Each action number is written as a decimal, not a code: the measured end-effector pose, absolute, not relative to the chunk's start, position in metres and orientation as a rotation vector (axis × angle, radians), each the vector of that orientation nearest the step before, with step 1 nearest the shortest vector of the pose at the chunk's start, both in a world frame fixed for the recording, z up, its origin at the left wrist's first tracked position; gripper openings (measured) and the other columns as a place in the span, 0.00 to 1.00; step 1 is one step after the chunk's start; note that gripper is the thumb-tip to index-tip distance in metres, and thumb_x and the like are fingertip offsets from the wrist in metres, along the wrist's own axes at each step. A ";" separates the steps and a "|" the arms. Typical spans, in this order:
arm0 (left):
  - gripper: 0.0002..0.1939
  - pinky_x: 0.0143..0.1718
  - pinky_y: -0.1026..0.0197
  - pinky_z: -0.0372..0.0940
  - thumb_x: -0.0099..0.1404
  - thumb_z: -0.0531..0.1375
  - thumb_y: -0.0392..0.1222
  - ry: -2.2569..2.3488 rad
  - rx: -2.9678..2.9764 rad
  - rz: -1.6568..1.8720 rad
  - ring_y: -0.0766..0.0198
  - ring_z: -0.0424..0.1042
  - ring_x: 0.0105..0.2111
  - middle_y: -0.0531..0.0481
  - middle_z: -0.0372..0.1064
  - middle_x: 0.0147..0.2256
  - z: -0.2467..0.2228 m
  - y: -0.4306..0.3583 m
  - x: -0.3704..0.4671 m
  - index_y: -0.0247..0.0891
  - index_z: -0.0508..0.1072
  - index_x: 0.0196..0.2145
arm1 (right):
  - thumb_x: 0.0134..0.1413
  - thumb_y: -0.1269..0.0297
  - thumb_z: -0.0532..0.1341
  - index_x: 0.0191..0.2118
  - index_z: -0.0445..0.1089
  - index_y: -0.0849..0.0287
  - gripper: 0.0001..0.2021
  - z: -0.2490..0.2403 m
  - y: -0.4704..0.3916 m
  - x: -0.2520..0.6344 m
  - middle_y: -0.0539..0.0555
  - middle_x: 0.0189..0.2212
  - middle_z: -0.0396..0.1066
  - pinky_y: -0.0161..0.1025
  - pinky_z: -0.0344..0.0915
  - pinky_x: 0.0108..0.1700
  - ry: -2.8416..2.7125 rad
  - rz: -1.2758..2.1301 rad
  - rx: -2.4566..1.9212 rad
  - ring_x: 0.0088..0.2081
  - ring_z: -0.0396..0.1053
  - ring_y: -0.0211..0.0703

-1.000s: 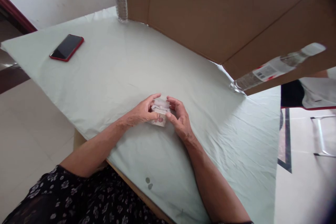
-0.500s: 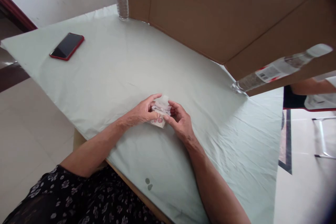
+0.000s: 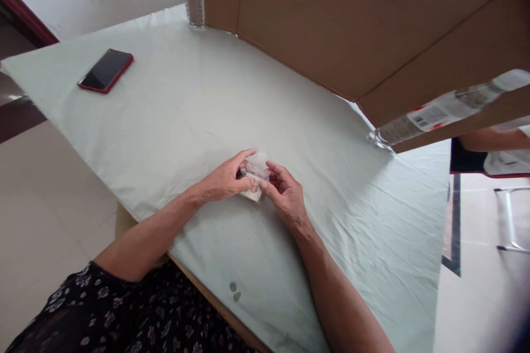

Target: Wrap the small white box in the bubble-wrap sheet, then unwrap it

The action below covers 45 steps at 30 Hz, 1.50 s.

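Observation:
Low over the pale green tablecloth, a small whitish box with a reddish print is held between both hands. Crumpled, partly see-through wrapping shows at its upper side. My left hand grips the box from the left, thumb on the printed face and index finger reaching past the top. My right hand holds the right side, its thumb against the near face and its fingers curled behind. The fingers hide both ends of the box, and what is inside cannot be made out.
A phone in a red case lies at the left. Behind stands a large cardboard panel, with one water bottle at its left end and another at its right. Another person's arm appears beyond the table's right edge.
The box has tilted slightly between my fingers, and the wrapping at its top looks flatter and greyer. Both hands keep nearly the same place and grip.

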<state>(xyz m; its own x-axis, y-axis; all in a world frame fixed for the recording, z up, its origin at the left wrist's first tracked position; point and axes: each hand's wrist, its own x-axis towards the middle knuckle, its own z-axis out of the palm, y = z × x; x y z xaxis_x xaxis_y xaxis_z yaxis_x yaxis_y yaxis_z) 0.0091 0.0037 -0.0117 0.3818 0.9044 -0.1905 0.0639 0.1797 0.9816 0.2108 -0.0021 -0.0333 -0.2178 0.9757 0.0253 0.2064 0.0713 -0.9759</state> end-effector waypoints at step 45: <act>0.25 0.39 0.59 0.64 0.64 0.58 0.46 1.065 1.408 0.737 0.62 0.71 0.36 0.46 0.75 0.39 -0.005 0.008 0.006 0.31 0.68 0.56 | 0.62 0.66 0.62 0.34 0.76 0.53 0.06 -0.012 -0.003 0.189 0.53 0.36 0.76 0.42 0.71 0.45 -1.778 0.722 -1.103 0.40 0.74 0.43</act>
